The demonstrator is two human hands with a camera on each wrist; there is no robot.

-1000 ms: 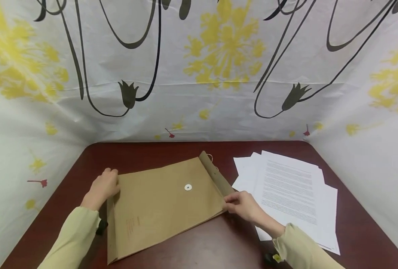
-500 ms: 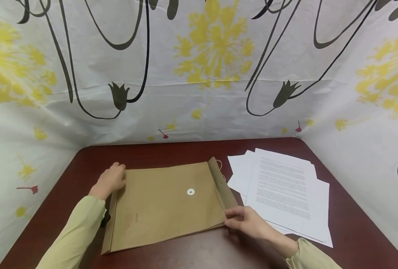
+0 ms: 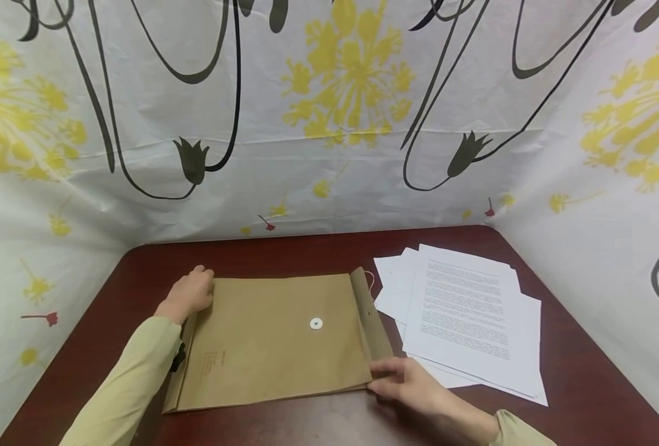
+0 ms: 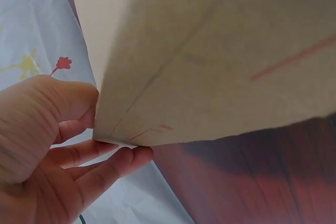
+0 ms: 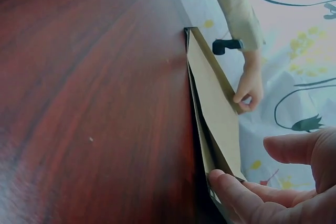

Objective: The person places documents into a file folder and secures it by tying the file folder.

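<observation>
The brown envelope (image 3: 274, 341) is positioned on the dark red surface (image 3: 285, 254), to the left of the printed papers (image 3: 463, 310), with its flap (image 3: 373, 319) extended at the right end. The left hand (image 3: 187, 295) pinches the envelope's far left corner between thumb and fingers; the right hand (image 3: 415, 387) touches the near right corner with its fingertips, thumb spread apart.

The envelope (image 3: 268, 353) looks like matt paper, the table (image 3: 285, 427) glossy wood, the backdrop (image 3: 307, 176) wrinkled cloth.
</observation>
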